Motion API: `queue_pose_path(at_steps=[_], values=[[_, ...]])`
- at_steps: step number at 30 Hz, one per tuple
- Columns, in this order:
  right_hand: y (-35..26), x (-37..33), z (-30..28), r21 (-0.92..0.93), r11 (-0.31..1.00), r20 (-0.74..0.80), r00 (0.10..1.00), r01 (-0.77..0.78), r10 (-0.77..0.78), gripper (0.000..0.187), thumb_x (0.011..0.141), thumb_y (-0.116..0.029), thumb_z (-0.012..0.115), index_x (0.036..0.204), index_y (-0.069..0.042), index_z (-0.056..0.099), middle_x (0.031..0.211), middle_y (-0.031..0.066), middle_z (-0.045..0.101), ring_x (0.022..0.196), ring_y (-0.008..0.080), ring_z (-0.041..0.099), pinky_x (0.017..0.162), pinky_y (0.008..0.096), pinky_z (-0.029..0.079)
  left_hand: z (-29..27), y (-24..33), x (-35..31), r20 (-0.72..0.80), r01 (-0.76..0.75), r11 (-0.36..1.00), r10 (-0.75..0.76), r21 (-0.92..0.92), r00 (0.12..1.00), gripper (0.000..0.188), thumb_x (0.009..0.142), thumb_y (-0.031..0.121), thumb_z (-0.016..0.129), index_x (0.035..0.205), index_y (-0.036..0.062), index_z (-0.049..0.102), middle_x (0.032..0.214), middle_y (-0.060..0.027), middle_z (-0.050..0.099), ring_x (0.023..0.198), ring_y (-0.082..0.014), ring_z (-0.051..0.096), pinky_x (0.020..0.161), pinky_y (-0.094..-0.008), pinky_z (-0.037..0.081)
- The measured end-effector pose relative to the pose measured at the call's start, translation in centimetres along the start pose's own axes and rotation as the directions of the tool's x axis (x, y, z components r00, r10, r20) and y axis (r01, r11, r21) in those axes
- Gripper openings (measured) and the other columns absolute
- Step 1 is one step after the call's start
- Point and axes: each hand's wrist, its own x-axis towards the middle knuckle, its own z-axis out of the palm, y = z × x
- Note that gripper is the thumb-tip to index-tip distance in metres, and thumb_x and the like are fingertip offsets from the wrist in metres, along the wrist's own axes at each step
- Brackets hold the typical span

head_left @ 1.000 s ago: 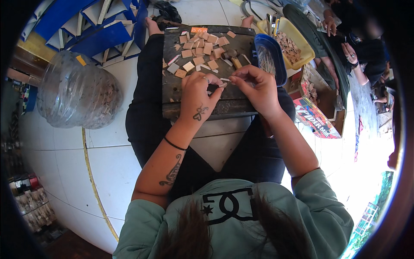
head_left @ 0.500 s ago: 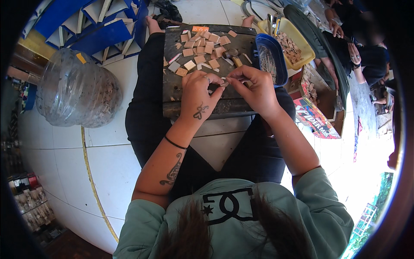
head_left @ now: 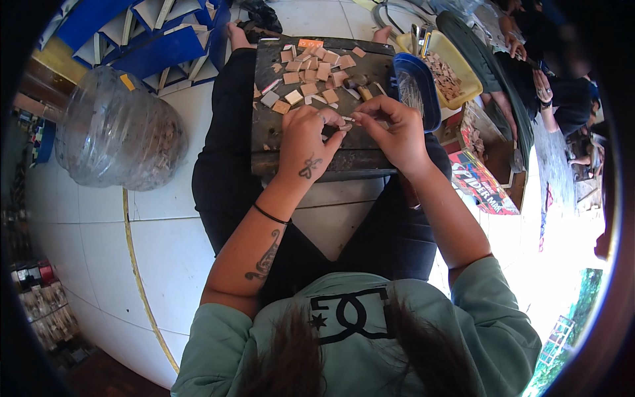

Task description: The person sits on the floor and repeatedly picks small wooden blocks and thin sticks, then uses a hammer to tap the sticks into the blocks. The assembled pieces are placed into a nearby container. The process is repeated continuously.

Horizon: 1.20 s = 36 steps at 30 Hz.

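A dark wooden board (head_left: 291, 142) rests across my lap, with several small tan and pink square pieces (head_left: 308, 73) scattered on its far half. My left hand (head_left: 305, 142) and my right hand (head_left: 395, 132) meet over the board's middle. Both pinch one small pale piece (head_left: 347, 124) between fingertips. A small hammer (head_left: 360, 85) lies on the board just beyond my fingers.
A blue bowl (head_left: 417, 86) and a yellow tray of small pieces (head_left: 456, 66) stand right of the board. A large clear plastic jug (head_left: 116, 132) lies on the white tiled floor at left, with blue crates (head_left: 139, 33) behind. Another person sits at far right (head_left: 555, 92).
My hands have come closer together over the board, fingertips now joined on the small piece. Little else has moved.
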Motion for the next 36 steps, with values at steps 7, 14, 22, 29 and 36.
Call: queue_pose_path(at_steps=[7,14,22,29,36], values=[[0.1,0.2,0.0,-0.085,0.996,0.033,0.999,0.03,-0.027,0.007,0.084,-0.003,0.07,0.09,0.0,0.068,0.081,0.0108,0.071,0.071,0.0161,0.069,0.068,0.0283,0.054,-0.2,0.0,0.1,0.026,0.008,1.0,-0.008,0.019,1.0,0.015,0.072,0.009,0.079,0.084,0.0094,0.069,0.084,-0.0033,0.069,0.086,-0.0246,0.062,0.085,-0.038,0.043],[-0.4,0.1,-0.4,-0.146,0.989,0.091,0.996,-0.008,0.021,0.007,0.085,0.002,0.069,0.092,0.004,0.067,0.087,0.0091,0.072,0.08,0.0116,0.069,0.074,0.0262,0.055,-0.2,0.0,0.3,0.033,0.006,1.0,-0.007,0.03,0.999,0.014,0.072,0.009,0.079,0.083,0.0086,0.07,0.083,-0.0037,0.068,0.085,-0.0245,0.062,0.084,-0.0377,0.043],[-0.5,0.3,-0.1,-0.188,0.974,0.093,0.99,0.124,-0.108,0.009,0.081,-0.002,0.07,0.089,-0.001,0.066,0.079,0.0123,0.069,0.07,0.0231,0.069,0.065,0.0313,0.054,0.2,-0.2,0.1,0.01,0.017,1.0,-0.017,-0.015,1.0,0.015,0.071,0.012,0.079,0.083,0.0114,0.07,0.078,-0.0043,0.063,0.086,-0.0257,0.059,0.088,-0.0383,0.04],[-1.3,0.8,-0.6,-0.262,0.947,0.19,0.972,0.185,-0.137,0.012,0.08,0.0,0.069,0.091,-0.001,0.066,0.081,0.0143,0.069,0.071,0.0261,0.07,0.066,0.0327,0.055,0.1,-0.4,0.2,0.053,0.05,0.997,-0.047,-0.052,0.997,0.014,0.073,0.012,0.078,0.084,0.0107,0.07,0.082,-0.0034,0.065,0.085,-0.0248,0.059,0.087,-0.0384,0.04],[0.5,0.2,-0.3,0.054,0.996,-0.02,0.997,-0.073,0.074,0.01,0.085,-0.003,0.07,0.093,0.001,0.067,0.082,0.0061,0.071,0.075,0.0107,0.066,0.07,0.0258,0.053,-0.2,0.5,0.7,0.107,0.137,0.957,-0.112,-0.255,0.988,0.013,0.077,0.007,0.072,0.09,0.0062,0.069,0.083,-0.0069,0.066,0.082,-0.0229,0.065,0.078,-0.0356,0.049]])
